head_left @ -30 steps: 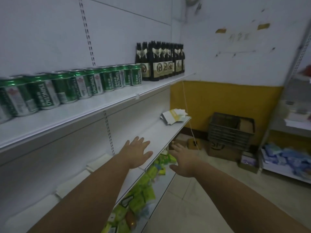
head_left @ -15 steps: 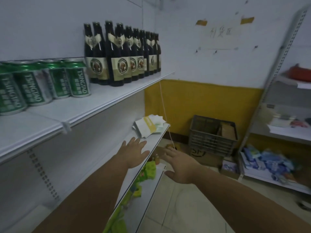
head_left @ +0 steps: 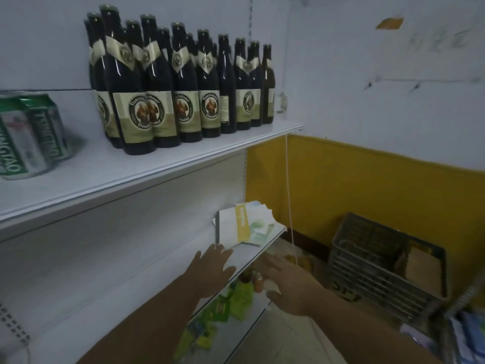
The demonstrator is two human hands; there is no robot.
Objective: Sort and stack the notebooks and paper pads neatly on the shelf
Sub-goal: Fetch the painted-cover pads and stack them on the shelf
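A loose pile of white, yellow and pale green notebooks and paper pads (head_left: 246, 224) lies askew at the far end of the middle shelf (head_left: 162, 274), some corners sticking out past the shelf's end. My left hand (head_left: 212, 271) is stretched out over the shelf with straight fingers, fingertips just short of the pile. My right hand (head_left: 288, 282) reaches forward beside the shelf's front edge, fingers spread, holding nothing.
Dark beer bottles (head_left: 162, 82) and green cans (head_left: 29, 135) fill the upper shelf. Green snack packets (head_left: 225, 306) lie on the lower shelf. A thin cord (head_left: 288, 195) hangs by the shelf end. A grey crate (head_left: 385, 261) stands by the yellow wall.
I have moved closer to the shelf's far end. Both hands have advanced toward the pile, and the left fingertips now nearly reach it.
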